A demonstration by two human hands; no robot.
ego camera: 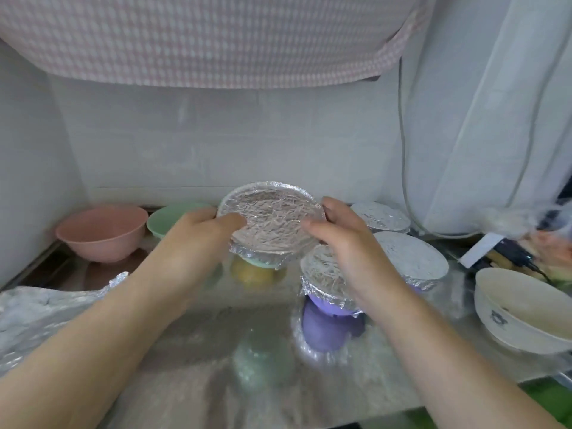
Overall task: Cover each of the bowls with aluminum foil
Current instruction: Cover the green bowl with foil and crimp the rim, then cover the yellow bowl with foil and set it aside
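Both hands hold the foil-covered green bowl point(270, 226) above the shiny desk point(216, 351), the left hand point(198, 233) and right hand point(335, 230) each curled round its rim in a firm grip. Just beside it stand a foil-topped purple bowl point(325, 317) and two more covered bowls point(411, 258) to the right. Uncovered pink point(102, 232), green point(168, 219) and white point(523, 311) bowls flank them, with loose foil point(37, 311) at left under a checked cloth point(201, 38) on the pale wall.

Soft, even daylight fills the scene; the reflective surface point(216, 351) mirrors hazy shapes. Wide-angle distortion bends the edges, and the whole view is slightly blurred, shadows faint.
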